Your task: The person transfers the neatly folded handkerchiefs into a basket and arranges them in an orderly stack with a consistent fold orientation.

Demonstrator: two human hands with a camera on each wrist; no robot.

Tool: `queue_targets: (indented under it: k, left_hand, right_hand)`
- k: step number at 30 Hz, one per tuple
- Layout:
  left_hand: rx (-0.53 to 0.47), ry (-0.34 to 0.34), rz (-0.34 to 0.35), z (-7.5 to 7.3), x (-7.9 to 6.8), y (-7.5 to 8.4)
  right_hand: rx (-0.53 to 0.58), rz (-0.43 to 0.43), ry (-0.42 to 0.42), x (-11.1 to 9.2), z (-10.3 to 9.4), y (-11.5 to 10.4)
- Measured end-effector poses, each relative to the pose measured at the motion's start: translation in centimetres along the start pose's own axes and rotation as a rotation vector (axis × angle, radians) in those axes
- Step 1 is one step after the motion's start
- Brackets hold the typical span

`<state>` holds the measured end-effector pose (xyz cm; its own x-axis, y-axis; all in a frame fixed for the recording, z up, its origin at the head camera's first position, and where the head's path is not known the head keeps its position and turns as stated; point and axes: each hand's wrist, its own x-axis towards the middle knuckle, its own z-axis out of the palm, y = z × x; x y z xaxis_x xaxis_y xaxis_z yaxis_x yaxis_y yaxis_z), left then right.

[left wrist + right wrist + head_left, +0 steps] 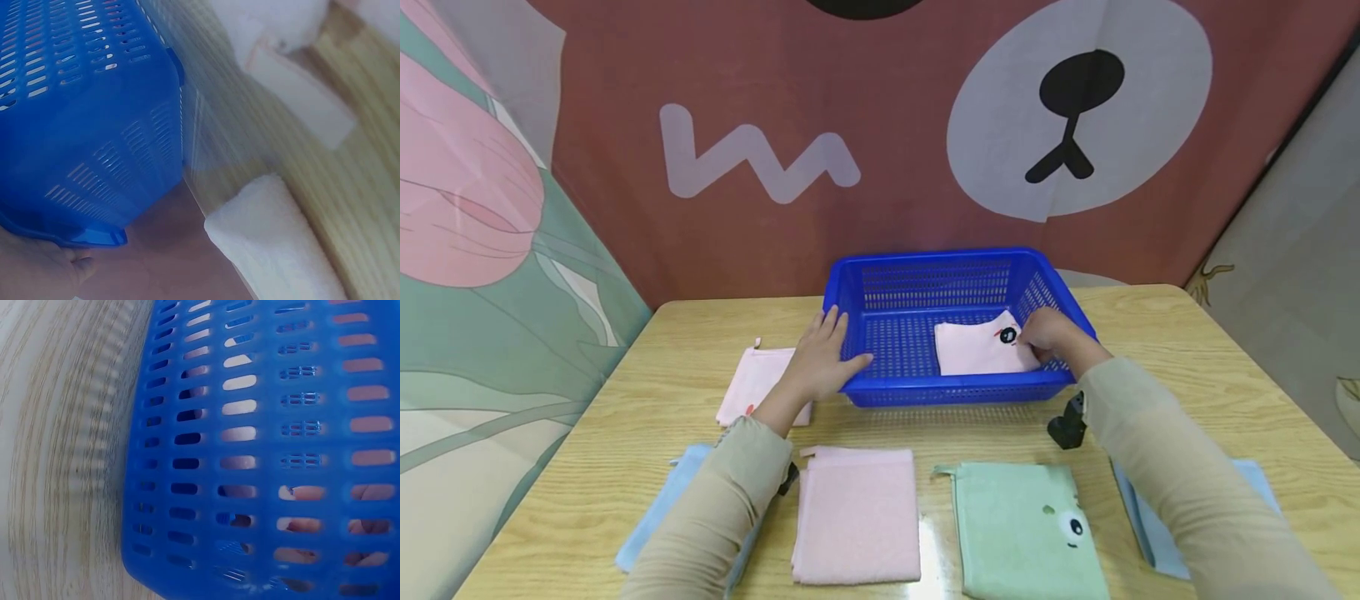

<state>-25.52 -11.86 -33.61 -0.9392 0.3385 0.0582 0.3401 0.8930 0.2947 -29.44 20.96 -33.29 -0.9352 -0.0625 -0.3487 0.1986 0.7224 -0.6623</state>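
Observation:
A blue plastic basket [895,392] with slotted walls stands at the back of the table. My left hand [822,354] lies at its left rim, fingers spread and thumb over the front corner; the left wrist view catches part of it at the basket's edge. My right hand [1051,332] reaches inside and pinches the right edge of a folded pale pink towel [973,352] with a small black embroidered face. That towel lies in the basket's right front part. Through the slots in the right wrist view, bits of the right hand's fingers [303,525] show.
Left of the basket lies another pale pink towel [756,383]. Along the front are a blue towel [662,508] under the left sleeve, a pink towel [857,517], a green towel [1022,525] with an eye, and a blue towel [1255,479] behind the right sleeve.

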Motion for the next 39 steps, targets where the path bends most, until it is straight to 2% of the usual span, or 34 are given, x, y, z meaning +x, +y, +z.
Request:
queue_targets:
  k: [5,11,16,23,32,39]
  left_hand:
    - [0.008,0.004,0.0,0.1,0.1,0.0]
    - [0.011,0.006,-0.002,0.2,0.2,0.0]
    - [0.016,0.006,0.002,0.1,0.1,0.1]
    - [0.009,0.008,0.0,0.0,0.2,0.2]
    - [0.016,0.006,-0.004,0.2,0.3,0.1]
    - [0.006,0.005,-0.002,0.1,0.1,-0.1]
  right_hand:
    - [0.021,0.013,0.018,-0.4,-0.2,-0.1]
    - [0.068,-0.021,0.053,-1.5,-0.7,-0.4]
    - [0.147,-0.08,0.017,-1.9,-1.2,-0.2]
    - [0.176,-0.191,-0.025,-2.6,-2.1,0.2]
    - [0.271,-0.238,-0.015,-3.8,-3.1,0.3]
    - [0.26,-0.253,-0.001,-5.1,-3.9,0.6]
